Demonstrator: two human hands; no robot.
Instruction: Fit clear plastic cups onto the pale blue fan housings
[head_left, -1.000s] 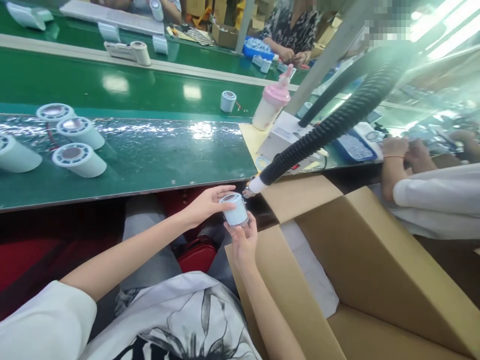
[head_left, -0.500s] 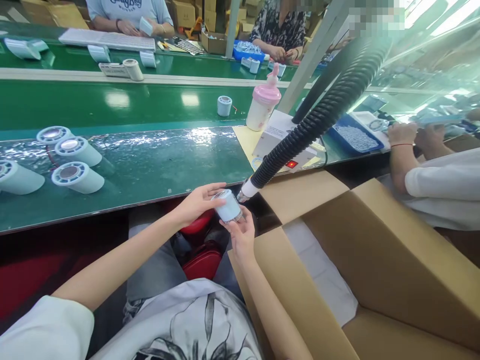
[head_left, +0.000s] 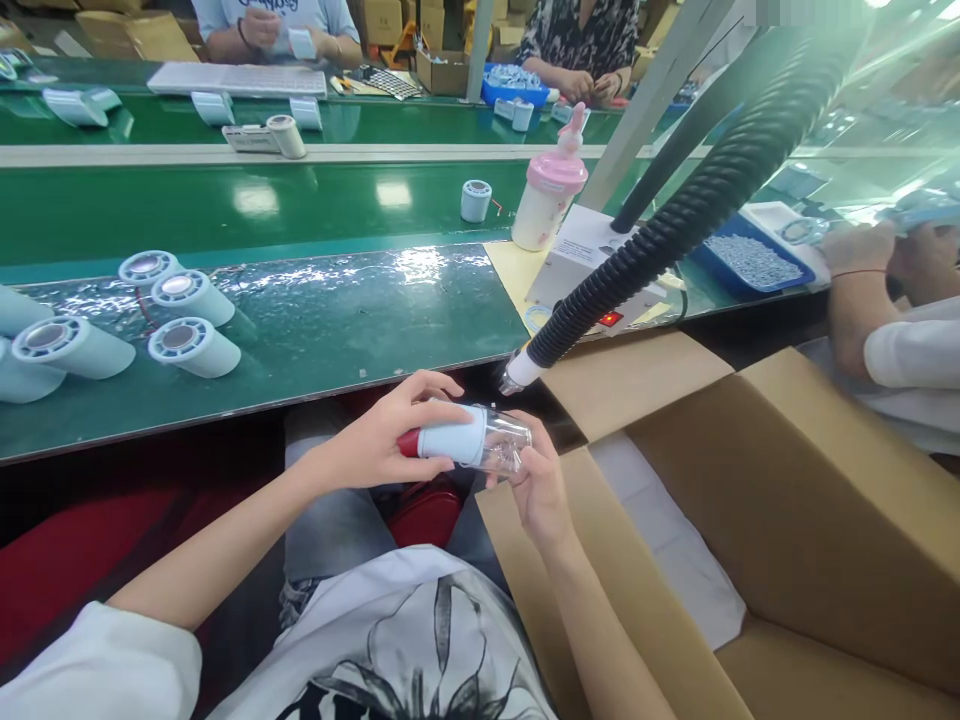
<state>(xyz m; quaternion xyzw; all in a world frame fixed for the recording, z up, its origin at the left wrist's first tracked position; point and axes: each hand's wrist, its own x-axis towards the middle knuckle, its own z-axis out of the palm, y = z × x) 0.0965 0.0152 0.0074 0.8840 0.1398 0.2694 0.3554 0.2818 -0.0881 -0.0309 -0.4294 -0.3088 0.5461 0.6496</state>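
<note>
Holding the pale blue cylinder [head_left: 450, 443] sideways over the lap, the person grips it from both ends. The left hand [head_left: 375, 440] is wrapped around the blue body, fingers curled over the top. The right hand [head_left: 536, 480] is closed on the clear plastic end [head_left: 506, 448] of the same part. The piece lies level, just below the white nozzle [head_left: 517, 372] of the black corrugated hose [head_left: 675, 220], close to it but not touching.

To do this step well, the person should probably keep the cylinder steady under the nozzle and turn it with small wrist moves, not with loose fingers, because the clear part looks smooth and may slip. The grip of the left hand seems firm enough; the right hand holds mostly by the fingertips, so it may be the weaker side.

Right of the cylinder, the open cardboard box [head_left: 750, 520] stands with its flap [head_left: 630, 375] up, and a white sheet [head_left: 660, 540] lies inside. It is near, so the elbow should stay clear of the flap.

Beyond the cylinder, the green table [head_left: 337, 330] carries several white cylinders [head_left: 191, 345] lying on their sides, well to the left. Farther back from the cylinder stand a white bottle with pink cap [head_left: 547, 195] and a white device box [head_left: 592, 260]. Farther right, another person's hands [head_left: 862, 250] are at a blue tray [head_left: 750, 262].
</note>
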